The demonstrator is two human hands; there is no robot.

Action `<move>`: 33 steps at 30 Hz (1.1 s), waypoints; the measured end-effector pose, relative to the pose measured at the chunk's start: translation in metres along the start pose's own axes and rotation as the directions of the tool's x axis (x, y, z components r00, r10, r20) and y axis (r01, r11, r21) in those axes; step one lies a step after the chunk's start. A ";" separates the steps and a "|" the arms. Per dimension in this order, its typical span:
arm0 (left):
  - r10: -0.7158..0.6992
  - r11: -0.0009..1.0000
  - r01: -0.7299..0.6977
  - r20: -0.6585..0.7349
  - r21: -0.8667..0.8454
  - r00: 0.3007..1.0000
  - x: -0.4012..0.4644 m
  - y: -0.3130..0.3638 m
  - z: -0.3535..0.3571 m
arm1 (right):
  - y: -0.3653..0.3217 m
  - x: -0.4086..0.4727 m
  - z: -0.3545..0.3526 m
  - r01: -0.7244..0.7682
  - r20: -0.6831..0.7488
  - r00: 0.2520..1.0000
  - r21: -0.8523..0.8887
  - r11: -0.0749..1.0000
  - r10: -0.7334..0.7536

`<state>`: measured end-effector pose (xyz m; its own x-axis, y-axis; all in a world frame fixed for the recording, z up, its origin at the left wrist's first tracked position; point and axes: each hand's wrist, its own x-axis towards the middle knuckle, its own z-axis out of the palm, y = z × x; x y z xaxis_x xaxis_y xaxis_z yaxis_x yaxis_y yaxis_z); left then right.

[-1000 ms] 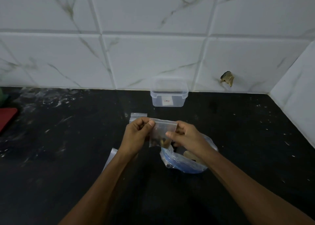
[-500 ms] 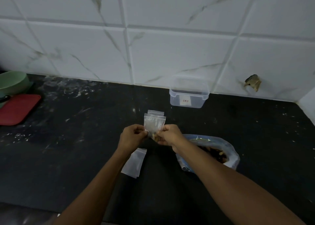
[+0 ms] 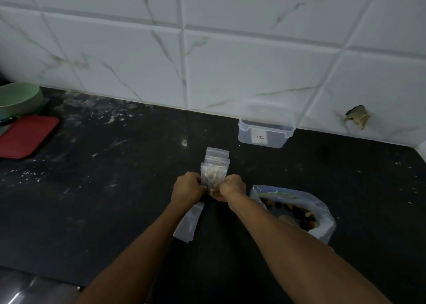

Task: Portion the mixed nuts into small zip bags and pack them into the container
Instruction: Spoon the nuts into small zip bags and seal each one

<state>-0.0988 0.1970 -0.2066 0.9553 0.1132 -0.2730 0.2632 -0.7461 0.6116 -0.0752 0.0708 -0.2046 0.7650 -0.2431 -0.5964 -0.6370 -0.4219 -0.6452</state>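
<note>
My left hand [image 3: 187,189] and my right hand [image 3: 230,187] both pinch a small clear zip bag [image 3: 213,175] with nuts in it, held upright over the black counter. Just behind it lie other small zip bags [image 3: 217,155], stacked one over the other. A few empty small bags [image 3: 189,223] lie flat under my left wrist. To the right, a large open plastic bag of mixed nuts [image 3: 297,209] sits on the counter. A clear rectangular container [image 3: 265,128] stands open against the wall tiles.
The black counter [image 3: 115,177] is dusted with white marks. A green bowl [image 3: 19,98] and a red board [image 3: 25,135] sit at the far left. White marbled tiles [image 3: 230,61] back the counter, with a chipped hole [image 3: 357,118] at right.
My hands have come closer together on the small bag, now held narrow and upright. The view has shifted left, bringing the green bowl and red board into sight.
</note>
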 end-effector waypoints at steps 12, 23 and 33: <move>0.018 0.993 0.006 -0.206 0.117 0.978 -0.034 -0.032 -0.022 | 0.013 -0.015 -0.004 0.199 -0.138 0.960 -0.285 0.938 -0.245; -0.188 0.961 0.205 -0.104 0.188 0.977 -0.082 -0.059 -0.015 | 0.039 -0.048 0.031 0.352 0.202 0.932 -0.314 0.882 -0.300; -0.175 0.972 0.201 -0.195 0.119 0.965 -0.092 -0.052 -0.012 | 0.044 -0.058 0.017 0.335 0.218 0.929 -0.150 0.930 -0.300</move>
<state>-0.1993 0.2333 -0.2048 0.9020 0.3681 -0.2255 0.4316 -0.7810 0.4513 -0.1495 0.0813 -0.2071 0.8809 0.0910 -0.4645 -0.3218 -0.6046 -0.7287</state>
